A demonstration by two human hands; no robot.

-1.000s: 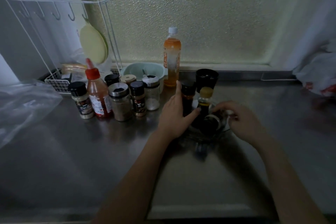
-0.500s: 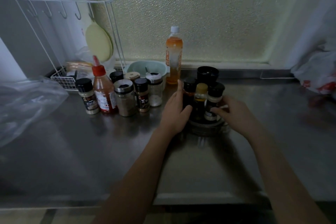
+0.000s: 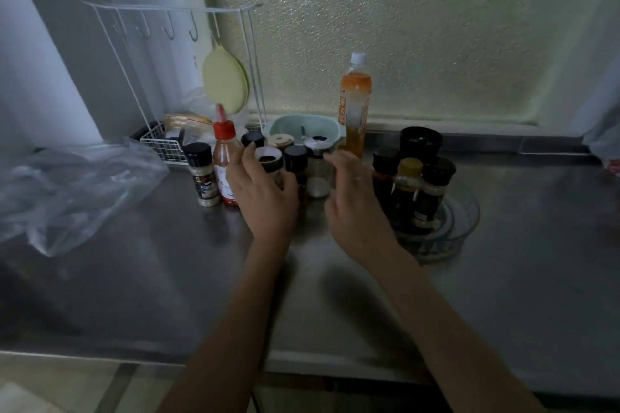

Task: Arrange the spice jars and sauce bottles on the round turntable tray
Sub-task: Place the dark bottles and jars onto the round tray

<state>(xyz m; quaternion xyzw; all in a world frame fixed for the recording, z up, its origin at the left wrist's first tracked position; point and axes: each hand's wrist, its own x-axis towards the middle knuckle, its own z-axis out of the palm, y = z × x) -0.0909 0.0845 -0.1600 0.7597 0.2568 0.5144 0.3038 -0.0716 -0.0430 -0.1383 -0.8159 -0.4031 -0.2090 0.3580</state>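
Spice jars (image 3: pixel 298 164) are bunched up at the back of the steel counter (image 3: pixel 167 278), left of the clear turntable tray (image 3: pixel 466 214), which already has four dark bottles (image 3: pixel 407 191) standing on it. Both my arms reach straight out, my left hand (image 3: pixel 265 198) curled round the silver-lidded jar (image 3: pixel 268 163), fingers on its side. My right hand (image 3: pixel 355 204) is half open, fingertips at the clear white-powder jar (image 3: pixel 318 168), can't tell if it's gripping it.
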